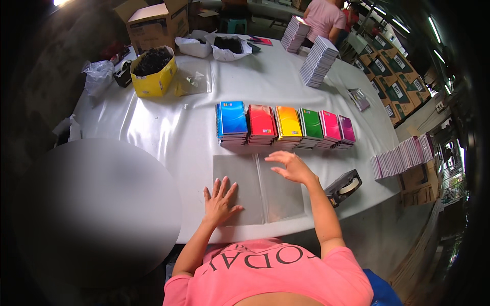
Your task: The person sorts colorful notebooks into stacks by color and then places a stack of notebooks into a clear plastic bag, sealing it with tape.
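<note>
Two clear plastic sleeves lie side by side in front of me, the left sleeve [235,173] partly under my left hand [219,204]. That hand is flat with its fingers spread. Over the upper part of the right sleeve [280,201] is my right hand [291,167], fingers apart and slightly curved, with nothing visible in them. Just beyond stands a row of spiral notebook stacks: blue [233,118], red [262,120], yellow [288,122], green [311,124], pink [330,125] and purple [347,129].
A tape dispenser [344,187] sits near the right table edge. At the back are a yellow container [153,76] of dark material, white bags [232,48], a cardboard box [158,25] and tall notebook piles [319,61]. A person [325,19] stands beyond. A grey blur covers the left.
</note>
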The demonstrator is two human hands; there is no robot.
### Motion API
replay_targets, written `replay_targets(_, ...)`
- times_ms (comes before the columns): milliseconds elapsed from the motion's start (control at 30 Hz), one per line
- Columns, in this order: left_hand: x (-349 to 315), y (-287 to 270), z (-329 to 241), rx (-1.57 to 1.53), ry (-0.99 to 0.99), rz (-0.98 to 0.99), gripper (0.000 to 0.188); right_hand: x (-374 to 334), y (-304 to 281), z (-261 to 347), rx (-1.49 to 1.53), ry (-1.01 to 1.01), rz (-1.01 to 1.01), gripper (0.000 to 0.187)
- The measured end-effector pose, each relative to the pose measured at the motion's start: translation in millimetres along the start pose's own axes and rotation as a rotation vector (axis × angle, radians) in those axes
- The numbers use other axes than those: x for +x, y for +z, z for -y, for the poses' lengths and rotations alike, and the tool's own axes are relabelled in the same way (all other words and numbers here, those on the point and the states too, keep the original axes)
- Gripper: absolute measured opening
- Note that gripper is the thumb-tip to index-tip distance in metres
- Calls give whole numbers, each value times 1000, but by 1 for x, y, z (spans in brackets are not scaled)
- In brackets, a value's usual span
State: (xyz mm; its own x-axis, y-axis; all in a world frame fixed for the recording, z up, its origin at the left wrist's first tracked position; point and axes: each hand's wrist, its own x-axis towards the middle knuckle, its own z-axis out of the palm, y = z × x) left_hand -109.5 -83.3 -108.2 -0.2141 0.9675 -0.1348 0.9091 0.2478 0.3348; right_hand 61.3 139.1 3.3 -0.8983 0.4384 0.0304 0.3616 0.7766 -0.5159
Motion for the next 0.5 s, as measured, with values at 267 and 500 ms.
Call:
replay_targets(267, 93, -60, 20, -515, -209, -521, 90, 103, 9, -3, 80, 133, -234, 53)
replay_targets(500, 202, -124, 30, -342, -396, -243, 87, 135, 18, -10, -257, 417, -36, 105)
